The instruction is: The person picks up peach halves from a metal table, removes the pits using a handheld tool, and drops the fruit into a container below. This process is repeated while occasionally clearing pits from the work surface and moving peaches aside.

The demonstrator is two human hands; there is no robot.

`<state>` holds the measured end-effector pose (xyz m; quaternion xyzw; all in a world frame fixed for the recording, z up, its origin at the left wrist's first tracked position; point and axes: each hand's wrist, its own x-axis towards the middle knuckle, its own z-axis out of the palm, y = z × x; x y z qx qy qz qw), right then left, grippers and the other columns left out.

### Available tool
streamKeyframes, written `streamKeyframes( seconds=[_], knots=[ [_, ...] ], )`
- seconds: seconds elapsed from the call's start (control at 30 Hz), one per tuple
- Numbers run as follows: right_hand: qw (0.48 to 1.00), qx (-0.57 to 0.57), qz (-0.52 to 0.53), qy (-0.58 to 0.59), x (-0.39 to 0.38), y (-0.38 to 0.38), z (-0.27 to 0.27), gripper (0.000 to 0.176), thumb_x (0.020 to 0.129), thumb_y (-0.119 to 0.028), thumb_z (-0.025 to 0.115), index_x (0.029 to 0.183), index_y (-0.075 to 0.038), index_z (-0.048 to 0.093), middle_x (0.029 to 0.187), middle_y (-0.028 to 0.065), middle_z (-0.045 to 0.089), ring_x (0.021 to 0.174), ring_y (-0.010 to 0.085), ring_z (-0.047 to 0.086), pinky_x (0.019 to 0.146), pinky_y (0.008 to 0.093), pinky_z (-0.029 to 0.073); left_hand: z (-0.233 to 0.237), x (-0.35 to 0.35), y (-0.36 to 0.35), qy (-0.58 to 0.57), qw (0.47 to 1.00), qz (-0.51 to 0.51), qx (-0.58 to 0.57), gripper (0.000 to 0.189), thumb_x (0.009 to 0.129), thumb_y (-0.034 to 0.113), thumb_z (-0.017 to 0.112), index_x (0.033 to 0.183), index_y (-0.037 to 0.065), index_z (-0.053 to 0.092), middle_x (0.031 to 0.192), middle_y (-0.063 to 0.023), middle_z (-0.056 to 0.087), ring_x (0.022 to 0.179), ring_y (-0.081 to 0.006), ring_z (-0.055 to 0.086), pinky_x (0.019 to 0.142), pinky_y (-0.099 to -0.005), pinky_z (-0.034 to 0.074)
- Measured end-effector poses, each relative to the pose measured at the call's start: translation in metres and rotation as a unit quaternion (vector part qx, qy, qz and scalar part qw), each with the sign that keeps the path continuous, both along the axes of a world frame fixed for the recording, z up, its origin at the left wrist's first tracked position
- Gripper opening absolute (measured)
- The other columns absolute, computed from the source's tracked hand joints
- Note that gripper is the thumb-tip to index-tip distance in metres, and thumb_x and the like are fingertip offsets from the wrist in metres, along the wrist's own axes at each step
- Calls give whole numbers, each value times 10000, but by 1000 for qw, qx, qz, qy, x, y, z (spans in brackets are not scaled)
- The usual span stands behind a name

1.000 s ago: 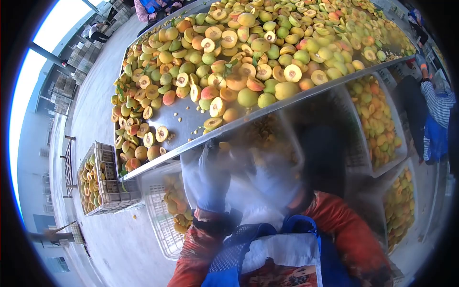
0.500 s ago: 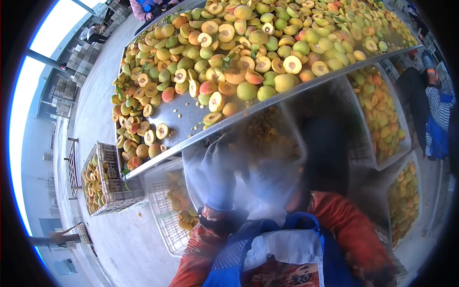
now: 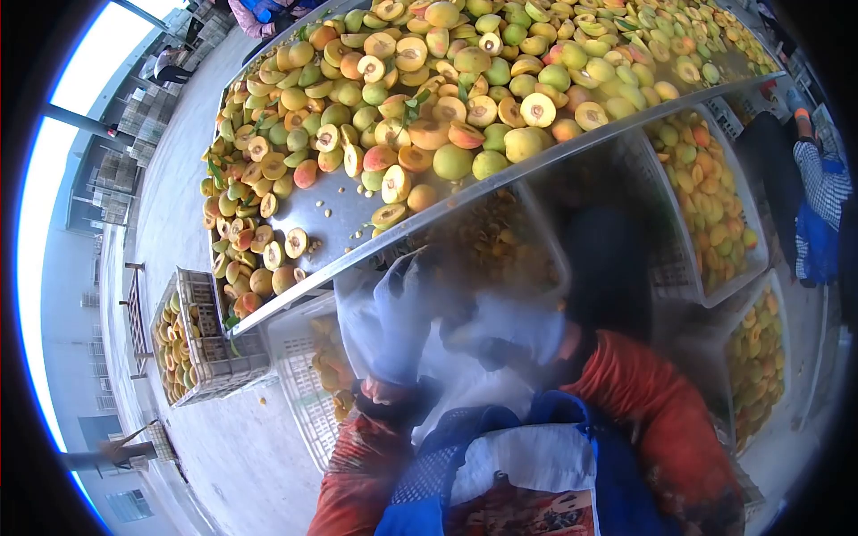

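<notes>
Both my hands wear pale gloves with dark fingers and sit close together above my lap, just below the near edge of the metal table [image 3: 326,210]. My left hand [image 3: 398,308] is upright with its fingers bent inward; what they hold is lost in blur. My right hand [image 3: 509,329] is curled closed beside it, and its contents do not show. Piled on the table are many halved and whole yellow-green and reddish fruits, apricot- or peach-like, including a cut half [image 3: 538,110] with a brown centre. Loose stones [image 3: 323,213] lie on the bare metal.
A crate [image 3: 299,357] of fruit pieces stands to my left, partly behind my arm. Farther left is another fruit-filled crate [image 3: 192,335]. More crates [image 3: 706,205] stand at the right. A person in a checked sleeve [image 3: 822,183] sits at far right; another stands beyond the table.
My right hand has turned slightly and shows more sharply now. My left hand stays nearly in place. The view has shifted a little, so the table appears slightly higher and more to the left.
</notes>
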<state>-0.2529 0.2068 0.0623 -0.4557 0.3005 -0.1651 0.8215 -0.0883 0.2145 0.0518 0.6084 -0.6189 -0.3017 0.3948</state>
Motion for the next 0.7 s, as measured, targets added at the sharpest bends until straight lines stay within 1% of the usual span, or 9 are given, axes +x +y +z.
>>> streamKeyframes(
  seconds=[0.17, 0.23, 0.27, 0.37, 0.4, 0.43, 0.53, 0.63, 0.7],
  knots=[
    [998, -50, 33, 29, -5, -5, -16, 111, 729, -160, 560, 742, -54, 528, 530, 15, 451, 420, 112, 424, 404, 261, 328, -18, 11, -10, 37, 988, -51, 141, 256, 793, 69, 473, 999, 54, 625, 924, -121, 628, 772, -172, 609, 679, -267, 467],
    [994, -95, 33, 46, -2, -8, -18, 111, 728, -163, 567, 728, -60, 526, 539, 17, 457, 424, 118, 430, 406, 268, 329, -25, -2, -17, 28, 999, 15, -42, 268, 784, 56, 466, 1005, 42, 616, 932, -123, 628, 783, -190, 612, 687, -285, 472],
    [1000, -18, -11, 2, 3, -4, -21, 112, 736, -164, 570, 717, -63, 524, 545, 15, 454, 426, 120, 430, 407, 270, 328, -34, -5, -20, -174, 958, 38, -224, 286, 740, 46, 495, 1000, 27, 613, 907, -127, 632, 773, -217, 619, 665, -304, 478],
    [999, -1, -25, -32, -1, -6, -33, 125, 754, -176, 581, 711, -71, 526, 545, 10, 448, 429, 124, 434, 407, 272, 328, -31, -5, -24, -164, 966, -14, -197, 303, 697, 50, 531, 986, 16, 616, 868, -125, 632, 757, -250, 617, 669, -316, 479],
    [998, -60, 8, -23, -5, -7, -36, 135, 764, -187, 590, 715, -76, 531, 540, 7, 446, 430, 124, 437, 405, 272, 330, -25, -2, -28, -107, 972, -94, -184, 320, 670, 58, 560, 980, 3, 614, 799, -113, 624, 704, -258, 609, 645, -309, 481],
    [998, -59, 11, -23, -6, -7, -35, 135, 764, -187, 590, 715, -76, 531, 540, 7, 446, 430, 124, 437, 405, 272, 330, -25, -1, -22, 125, 987, -96, 10, 331, 659, 63, 566, 979, -10, 613, 744, -98, 615, 658, -220, 600, 622, -287, 477],
    [994, 2, 33, -102, -11, -10, -38, 135, 781, -185, 605, 724, -87, 531, 544, -6, 451, 427, 97, 425, 395, 259, 319, -22, -7, -27, 167, 982, -86, 29, 350, 643, 71, 583, 977, -27, 610, 714, -79, 611, 636, -175, 590, 612, -274, 472],
    [964, 209, 106, -129, -10, -16, -45, 134, 780, -160, 619, 713, -86, 530, 577, -16, 472, 459, 90, 447, 413, 258, 343, -21, -5, -34, 230, 963, -45, 131, 276, 723, 81, 551, 972, -18, 616, 745, -67, 617, 685, -143, 586, 621, -265, 474],
    [968, 188, 47, -159, -13, -17, -22, 96, 772, -142, 627, 753, -72, 565, 616, -15, 505, 501, 86, 475, 455, 241, 381, -20, 0, -38, -101, 976, -144, -131, 268, 836, 174, 493, 996, -14, 599, 812, -68, 612, 741, -142, 582, 661, -257, 477]
  ],
)
